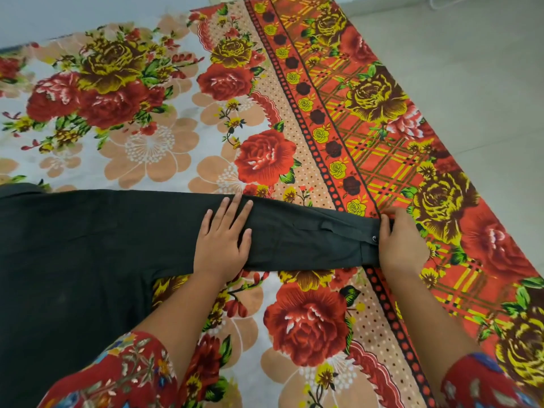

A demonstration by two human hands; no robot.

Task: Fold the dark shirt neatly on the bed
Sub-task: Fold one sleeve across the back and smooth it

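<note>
Dark shirt [88, 245] lying on floral bedsheet [147, 113], pale floor [471, 69] upper right; left hand [223, 240] pressing flat, fingers spread, right hand [400, 245] pinching cuff [369, 248].

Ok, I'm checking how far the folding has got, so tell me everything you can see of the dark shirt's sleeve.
The dark, matte woven shirt sleeve lies stretched flat across the floral bedsheet, pointing right from the shirt body. Its cuff carries a small dark button. The left hand presses flat, fingers spread, on the sleeve's inner part; the right hand holds the cuff end. The sleeve is not yet folded in.
</note>
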